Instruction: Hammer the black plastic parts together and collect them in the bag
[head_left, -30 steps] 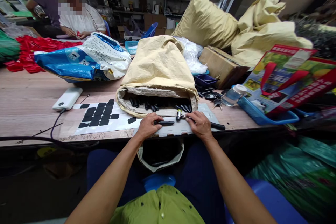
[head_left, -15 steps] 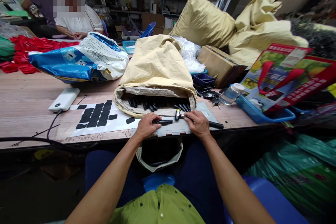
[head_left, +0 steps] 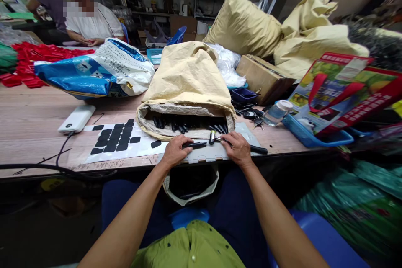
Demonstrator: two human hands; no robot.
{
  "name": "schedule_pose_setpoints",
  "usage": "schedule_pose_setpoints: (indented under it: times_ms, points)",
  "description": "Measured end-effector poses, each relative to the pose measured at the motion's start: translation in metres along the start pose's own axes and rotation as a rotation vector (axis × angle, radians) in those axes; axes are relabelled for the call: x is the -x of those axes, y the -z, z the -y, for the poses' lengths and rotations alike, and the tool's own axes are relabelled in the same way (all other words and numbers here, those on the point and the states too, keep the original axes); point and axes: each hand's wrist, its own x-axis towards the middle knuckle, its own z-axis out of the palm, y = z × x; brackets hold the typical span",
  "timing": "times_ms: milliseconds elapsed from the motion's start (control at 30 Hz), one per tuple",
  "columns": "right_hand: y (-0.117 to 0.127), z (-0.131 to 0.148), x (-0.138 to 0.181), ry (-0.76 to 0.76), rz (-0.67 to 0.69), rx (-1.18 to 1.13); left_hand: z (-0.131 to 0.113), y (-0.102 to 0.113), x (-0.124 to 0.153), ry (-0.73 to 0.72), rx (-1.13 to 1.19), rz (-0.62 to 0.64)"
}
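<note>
My left hand [head_left: 175,150] is closed on a slim black handle piece [head_left: 196,145] lying on a grey plate [head_left: 216,153] at the table's front edge. My right hand [head_left: 238,147] is closed around a small hammer [head_left: 212,136], whose black grip [head_left: 259,149] sticks out to the right. Just behind my hands a tan paper sack [head_left: 187,88] lies open on its side, with several black handles [head_left: 185,124] showing in its mouth. A white sheet [head_left: 106,147] holding several black rubber pads [head_left: 116,137] lies to the left.
A white power bank [head_left: 77,118] with a black cable [head_left: 47,168] lies at the left. A blue-and-white sack [head_left: 94,69], yellow sacks [head_left: 248,19], a cardboard box [head_left: 262,77], a bottle [head_left: 278,113] and a blue basket [head_left: 314,136] crowd the table. Two people sit far left behind red parts [head_left: 37,56]. An open bag [head_left: 191,184] hangs below the table edge.
The view shifted slightly between the first earlier frame and now. My hands stay on the handle piece and hammer with almost no movement.
</note>
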Motion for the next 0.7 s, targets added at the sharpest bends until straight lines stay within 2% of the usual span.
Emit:
schedule_pose_setpoints:
  times_ms: [700]
  points:
    - [-0.0008,0.0001,0.0006,-0.009,-0.015,-0.010,0.0058,-0.0023,-0.0011,-0.046,-0.034,-0.014]
